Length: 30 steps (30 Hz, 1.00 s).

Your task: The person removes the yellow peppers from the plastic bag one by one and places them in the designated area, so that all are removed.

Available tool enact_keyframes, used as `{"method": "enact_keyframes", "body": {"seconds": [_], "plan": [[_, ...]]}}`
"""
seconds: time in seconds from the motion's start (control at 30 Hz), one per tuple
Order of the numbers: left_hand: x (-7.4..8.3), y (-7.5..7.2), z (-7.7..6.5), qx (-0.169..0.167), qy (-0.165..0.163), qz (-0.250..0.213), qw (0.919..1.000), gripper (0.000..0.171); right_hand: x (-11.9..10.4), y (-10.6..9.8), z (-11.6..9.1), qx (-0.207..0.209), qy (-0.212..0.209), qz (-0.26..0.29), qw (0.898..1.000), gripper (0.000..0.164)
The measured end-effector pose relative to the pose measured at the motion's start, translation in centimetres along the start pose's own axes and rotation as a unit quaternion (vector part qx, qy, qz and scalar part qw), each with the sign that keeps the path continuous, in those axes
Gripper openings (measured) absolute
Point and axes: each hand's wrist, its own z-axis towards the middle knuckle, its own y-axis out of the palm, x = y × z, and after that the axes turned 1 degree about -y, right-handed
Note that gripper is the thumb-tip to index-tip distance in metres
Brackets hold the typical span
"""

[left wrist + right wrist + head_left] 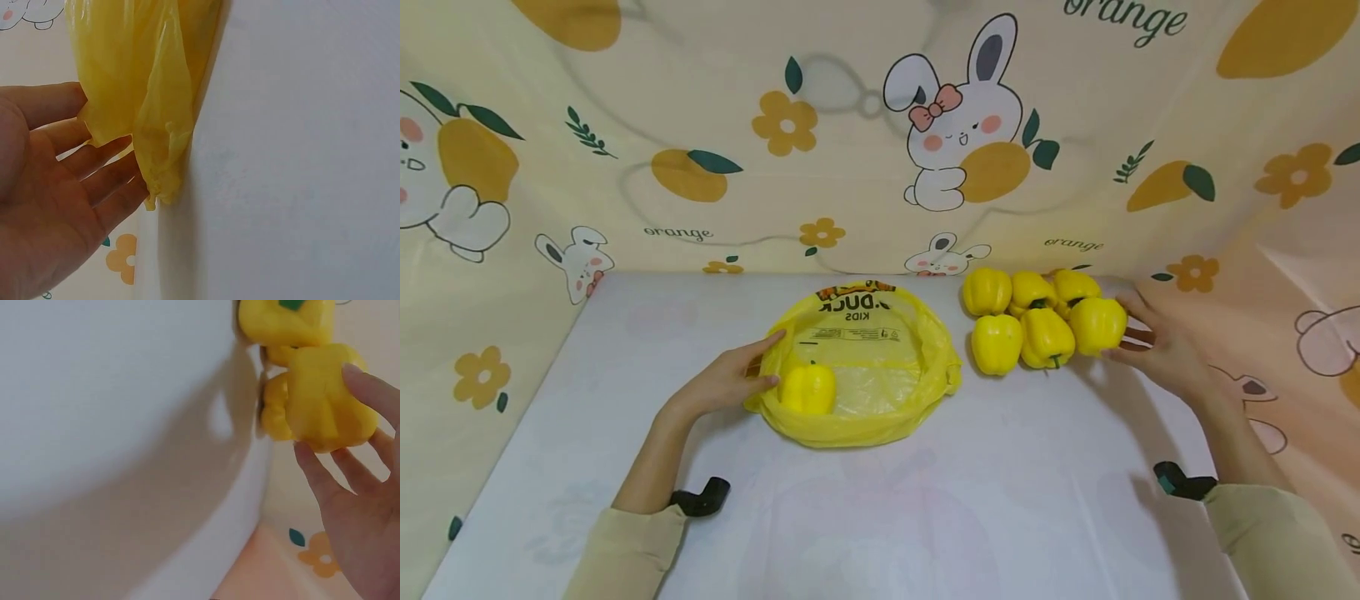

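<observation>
A yellow plastic bag (880,429) lies spread open on the white table, its rim rolled into a ring. Inside, at the left, sits one yellow bell pepper (808,389). My left hand (718,379) touches the bag's left side with fingers spread and fairly straight; in the left wrist view its fingertips rest against the hanging yellow plastic (162,119). At the right end of a group of yellow peppers, my right hand (1165,346) grips a yellow bell pepper (1097,325) between thumb and fingers. The right wrist view shows this pepper (328,400) overlapping others behind it.
Several more yellow bell peppers (997,343) stand in two close rows right of the bag, near the table's back edge. A patterned cloth (850,183) hangs behind the table (880,517). A black wrist camera (702,497) sits on each forearm.
</observation>
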Motion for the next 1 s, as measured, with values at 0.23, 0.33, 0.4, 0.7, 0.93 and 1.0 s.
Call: {"method": "enact_keyframes", "body": {"seconds": [0.23,0.33,0.4,0.7,0.93,1.0], "plan": [[0.1,-0.4,0.0,0.002,-0.005,0.013,0.9999,0.069,0.5,1.1,0.2,-0.025,0.031,0.028,0.999,0.093],[0.1,-0.4,0.0,-0.001,0.003,0.011,0.9999,0.069,0.7,1.3,0.1,-0.021,0.033,0.033,0.999,0.094],[0.1,-0.3,0.0,-0.004,0.005,0.010,0.9999,0.069,0.9,1.4,0.1,-0.022,0.033,0.036,0.999,0.094],[-0.3,-0.2,0.2,0.002,0.010,0.012,0.9999,0.069,2.7,2.0,0.5,-0.033,0.042,0.046,0.997,0.092],[-0.3,-0.1,0.0,-0.005,-0.008,0.007,0.9999,0.070,3.1,2.7,0.2,-0.025,0.042,0.065,0.997,0.092],[-0.2,-0.1,0.0,-0.005,-0.008,0.007,0.9999,0.070,3.1,2.9,0.0,-0.017,0.040,0.064,0.997,0.091]]}}
